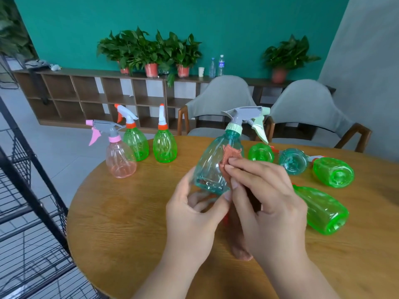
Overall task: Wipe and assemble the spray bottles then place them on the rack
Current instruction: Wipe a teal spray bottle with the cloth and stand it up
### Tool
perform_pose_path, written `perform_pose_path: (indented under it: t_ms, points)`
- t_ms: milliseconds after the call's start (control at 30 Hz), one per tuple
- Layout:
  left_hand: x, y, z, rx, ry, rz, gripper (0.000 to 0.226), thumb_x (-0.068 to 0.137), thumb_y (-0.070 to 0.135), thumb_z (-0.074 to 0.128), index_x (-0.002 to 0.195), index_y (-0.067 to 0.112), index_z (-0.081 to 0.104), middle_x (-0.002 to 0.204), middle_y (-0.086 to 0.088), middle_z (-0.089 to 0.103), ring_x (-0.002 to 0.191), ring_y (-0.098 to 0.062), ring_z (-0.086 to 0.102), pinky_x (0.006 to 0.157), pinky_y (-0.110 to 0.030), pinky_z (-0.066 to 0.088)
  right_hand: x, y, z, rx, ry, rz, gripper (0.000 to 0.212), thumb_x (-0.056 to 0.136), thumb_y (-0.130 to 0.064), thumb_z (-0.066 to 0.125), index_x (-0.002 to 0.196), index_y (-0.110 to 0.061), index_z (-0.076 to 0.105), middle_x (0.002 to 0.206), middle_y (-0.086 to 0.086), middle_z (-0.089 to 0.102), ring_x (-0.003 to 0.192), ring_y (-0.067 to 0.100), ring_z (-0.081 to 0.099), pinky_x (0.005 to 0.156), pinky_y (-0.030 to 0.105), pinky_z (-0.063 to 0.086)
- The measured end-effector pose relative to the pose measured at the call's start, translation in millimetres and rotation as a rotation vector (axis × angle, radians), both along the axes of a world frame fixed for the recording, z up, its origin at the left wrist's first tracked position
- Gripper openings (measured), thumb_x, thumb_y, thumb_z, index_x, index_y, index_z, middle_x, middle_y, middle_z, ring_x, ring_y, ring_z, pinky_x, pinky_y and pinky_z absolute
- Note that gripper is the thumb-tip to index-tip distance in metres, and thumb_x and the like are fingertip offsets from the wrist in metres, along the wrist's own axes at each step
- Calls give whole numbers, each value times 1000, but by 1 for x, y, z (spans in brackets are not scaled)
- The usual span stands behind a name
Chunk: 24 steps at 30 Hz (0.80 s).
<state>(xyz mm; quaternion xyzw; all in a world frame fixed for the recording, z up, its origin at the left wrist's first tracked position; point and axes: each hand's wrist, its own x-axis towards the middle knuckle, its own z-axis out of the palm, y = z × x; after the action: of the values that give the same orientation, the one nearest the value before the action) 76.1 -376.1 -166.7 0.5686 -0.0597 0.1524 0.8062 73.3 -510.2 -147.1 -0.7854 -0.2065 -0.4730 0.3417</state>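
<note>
Hands at work over a round wooden table (129, 223): the left hand (194, 212) grips the base of a teal spray bottle (212, 165), fingers and thumb curled round its lower edge, holding it above the tabletop with its neck leaning toward one o'clock and its grey trigger head on. The right hand (265, 203) pinches a salmon-pink cloth (232, 155) between thumb and fingertips and presses it to the bottle's side; the cloth's tail hangs below the palm. At ten o'clock on the table a pink spray bottle (121, 158) stands upright, with two upright green spray bottles (136, 143) just behind it toward eleven, all three fitted with heads. From one to three o'clock four more lie on their sides: three lying green bottles (333, 172) and one lying teal bottle (292, 160). A black wire rack (26, 190) stands beside the table's edge at nine o'clock. Two grey chairs (220, 104) face the table at twelve
</note>
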Motion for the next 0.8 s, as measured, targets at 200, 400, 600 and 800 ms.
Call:
perform_pose_path:
  t_ms: [200,400,600,800]
  points:
    - [-6,-3,-5,87,4,-10,80,77,7,94,147,21,58,117,6,81,104,-21,80,96,-43,63,7,-18,10,86,54,-36,24,100,-3,71,119,-12,81,126,-7,76,122,13,69,106,28,51]
    - [-9,-8,-2,47,-5,-41,73,81,-2,91,143,22,61,115,5,82,103,-20,80,91,-32,63,5,-19,11,91,103,-4,30,101,-7,71,128,-17,78,134,-10,73,129,11,66,110,34,51]
    - [-3,-2,1,-6,14,-19,66,85,-7,82,143,15,61,107,9,83,93,-16,81,84,-25,62,7,-18,0,24,67,82,31,95,2,74,123,-13,79,131,-6,74,128,21,67,108,37,53]
    - [-1,-4,3,-38,30,-42,59,86,-11,78,138,11,63,94,12,83,71,-6,75,72,-18,59,5,-16,-5,-134,14,155,28,99,2,70,123,-9,79,134,-1,73,135,25,62,113,39,50]
